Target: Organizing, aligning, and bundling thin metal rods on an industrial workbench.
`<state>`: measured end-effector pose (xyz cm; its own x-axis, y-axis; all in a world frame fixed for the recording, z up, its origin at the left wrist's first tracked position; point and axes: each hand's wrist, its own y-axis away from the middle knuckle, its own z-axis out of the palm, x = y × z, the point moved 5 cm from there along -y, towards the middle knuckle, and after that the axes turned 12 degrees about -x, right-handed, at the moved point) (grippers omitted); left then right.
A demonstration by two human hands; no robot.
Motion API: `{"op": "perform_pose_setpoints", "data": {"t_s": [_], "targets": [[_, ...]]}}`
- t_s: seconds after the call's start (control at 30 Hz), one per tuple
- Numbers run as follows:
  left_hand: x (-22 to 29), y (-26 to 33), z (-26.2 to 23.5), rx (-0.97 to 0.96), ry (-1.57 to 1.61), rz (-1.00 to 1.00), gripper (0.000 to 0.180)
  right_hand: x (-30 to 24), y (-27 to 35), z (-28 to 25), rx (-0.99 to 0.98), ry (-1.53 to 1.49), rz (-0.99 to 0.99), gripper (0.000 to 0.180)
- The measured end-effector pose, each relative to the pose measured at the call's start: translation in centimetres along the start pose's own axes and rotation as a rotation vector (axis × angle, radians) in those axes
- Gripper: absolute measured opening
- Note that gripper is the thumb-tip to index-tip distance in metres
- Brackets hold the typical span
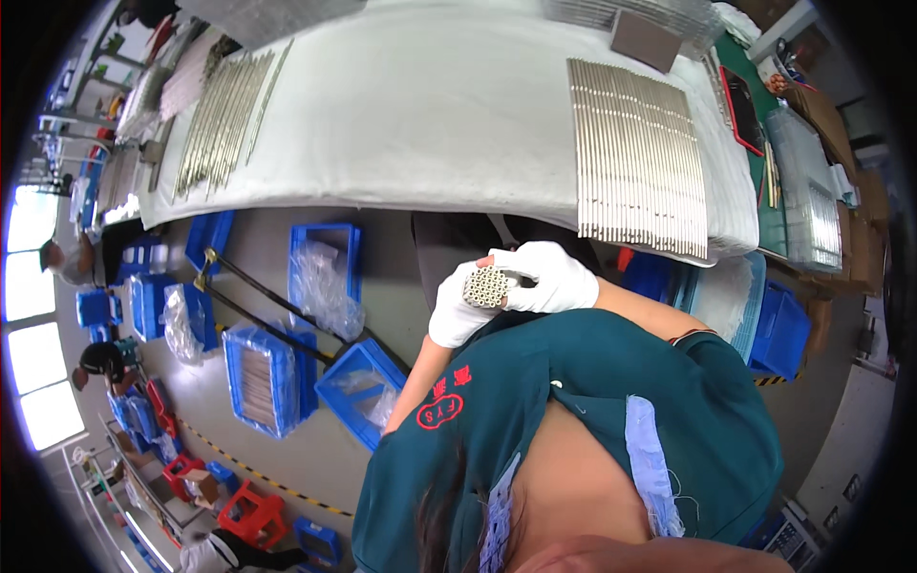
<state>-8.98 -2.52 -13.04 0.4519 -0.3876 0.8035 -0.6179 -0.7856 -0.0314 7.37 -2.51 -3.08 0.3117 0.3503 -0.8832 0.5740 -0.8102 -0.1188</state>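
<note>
Close in front of my body I hold a bundle of thin metal tubes (486,287), its round, hollow-looking ends facing up. My left hand (453,307), in a white glove with bare fingertips, is wrapped round the bundle's left side. On the other side my gloved right hand (556,277) closes on it, fingers curled against the ends. The tubes' length below the hands is hidden. Beyond, on the white-covered table (420,105), a neat row of slender metal tubes (640,158) lies side by side at the right. A looser group of similar tubes (224,119) lies at the left.
A brown block (646,40) and clear plastic trays stand at the table's far right. A red-edged tablet (741,110) lies on a green surface beyond. Blue crates (266,377) and a black-handled trolley (277,296) occupy the floor at left. Other people work farther left.
</note>
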Motion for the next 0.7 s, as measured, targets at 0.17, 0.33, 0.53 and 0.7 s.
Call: {"op": "perform_pose_setpoints", "data": {"t_s": [0.17, 0.33, 0.53, 0.7], "targets": [[-1.7, -0.4, 0.3, 0.23, 0.183, 0.044, 0.043, 1.1, -0.5, 0.8, -0.132, -0.032, 0.277, 0.085], [3.0, -1.7, -1.7, 0.097, 0.456, 0.101, 0.049, -1.2, -1.3, -1.0, 0.158, 0.102, -0.082, 0.071], [11.4, -5.6, -8.3, 0.164, 0.378, 0.422, 0.053, -10.7, -4.4, -5.5, 0.32, -0.247, -0.374, 0.041], [18.4, -11.7, -14.0, 0.531, -0.318, 0.717, 0.05, -15.3, -8.3, -12.3, 0.353, -0.192, -0.313, 0.025]]}}
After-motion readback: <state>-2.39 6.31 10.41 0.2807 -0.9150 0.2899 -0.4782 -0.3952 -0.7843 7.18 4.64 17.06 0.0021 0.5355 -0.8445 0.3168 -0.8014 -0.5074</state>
